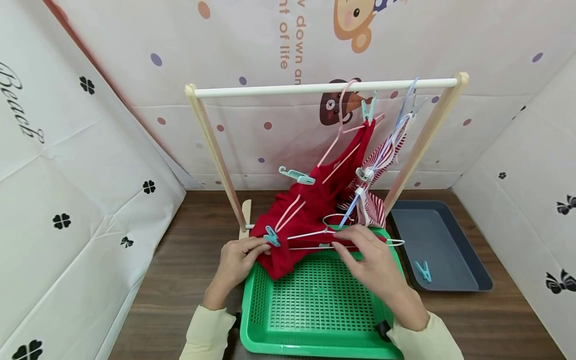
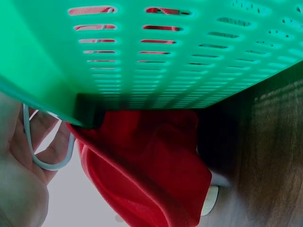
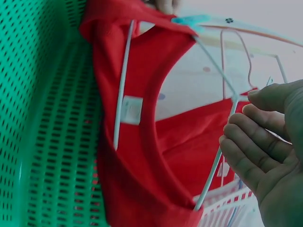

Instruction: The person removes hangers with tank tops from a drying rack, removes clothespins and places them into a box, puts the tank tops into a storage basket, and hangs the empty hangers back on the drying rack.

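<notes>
A red garment (image 1: 281, 262) on a white hanger (image 1: 310, 234) spans the back of the green basket (image 1: 321, 345). My left hand (image 1: 238, 260) pinches its left shoulder beside a blue clothespin (image 1: 271, 236). In the left wrist view, a white hanger end (image 2: 52, 165) loops in front of that hand's palm. My right hand (image 1: 369, 260) hovers by the hanger's neck; in the right wrist view its fingers (image 3: 258, 146) are extended, with nothing held. Behind, another red garment (image 1: 330, 185) hangs from a pink hanger (image 1: 340, 115), with a clothespin (image 1: 369, 108) at its top.
A rack with a white rail (image 1: 279, 90) and wooden posts stands behind the basket. At its right hangs a red-and-white striped garment (image 1: 372, 205) on a blue hanger (image 1: 407, 97). Another clothespin (image 1: 297, 175) clips the red fabric. A dark tray (image 1: 443, 240) on the right holds a blue clothespin (image 1: 423, 271).
</notes>
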{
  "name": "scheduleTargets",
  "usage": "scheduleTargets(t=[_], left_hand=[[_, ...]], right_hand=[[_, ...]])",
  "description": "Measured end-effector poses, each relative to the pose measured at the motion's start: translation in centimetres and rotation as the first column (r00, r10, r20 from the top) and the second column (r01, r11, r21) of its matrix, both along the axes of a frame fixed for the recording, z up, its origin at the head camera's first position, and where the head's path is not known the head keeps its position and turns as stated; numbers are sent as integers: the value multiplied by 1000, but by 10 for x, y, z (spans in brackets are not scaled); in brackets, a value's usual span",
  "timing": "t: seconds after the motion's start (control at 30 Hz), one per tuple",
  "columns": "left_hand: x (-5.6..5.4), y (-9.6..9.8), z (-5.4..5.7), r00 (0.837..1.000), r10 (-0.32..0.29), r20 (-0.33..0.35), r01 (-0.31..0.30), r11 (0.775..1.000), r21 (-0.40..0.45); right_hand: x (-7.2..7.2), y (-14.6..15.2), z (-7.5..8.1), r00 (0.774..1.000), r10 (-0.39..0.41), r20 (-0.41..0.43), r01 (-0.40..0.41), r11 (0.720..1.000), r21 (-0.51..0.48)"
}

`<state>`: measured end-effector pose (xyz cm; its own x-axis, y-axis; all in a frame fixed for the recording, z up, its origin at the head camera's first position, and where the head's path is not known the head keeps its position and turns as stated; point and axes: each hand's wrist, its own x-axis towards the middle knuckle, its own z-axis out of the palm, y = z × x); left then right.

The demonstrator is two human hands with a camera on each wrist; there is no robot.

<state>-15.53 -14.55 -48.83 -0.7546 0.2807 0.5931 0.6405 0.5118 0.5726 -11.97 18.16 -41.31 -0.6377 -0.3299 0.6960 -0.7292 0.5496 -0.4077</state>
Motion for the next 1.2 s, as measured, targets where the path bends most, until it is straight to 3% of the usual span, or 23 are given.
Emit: scheduleTargets(t=[0.33, 0.67, 0.87, 1.2], left_hand=[[0, 0, 1, 1000, -2, -8, 2, 1000, 2], [1, 0, 2, 1000, 2, 1, -2, 1000, 4], [1, 1, 2, 1000, 2, -17, -2, 1000, 4], [1, 0, 1, 1000, -1, -15, 1, 1000, 5]], right_hand=[[2, -28, 4, 996, 92, -10, -92, 995, -33], [2, -51, 5, 990, 134, -37, -132, 990, 51], [-3, -62, 4, 990, 127, -65, -116, 982, 151], [-8, -81, 6, 998, 45, -51, -31, 965, 260]])
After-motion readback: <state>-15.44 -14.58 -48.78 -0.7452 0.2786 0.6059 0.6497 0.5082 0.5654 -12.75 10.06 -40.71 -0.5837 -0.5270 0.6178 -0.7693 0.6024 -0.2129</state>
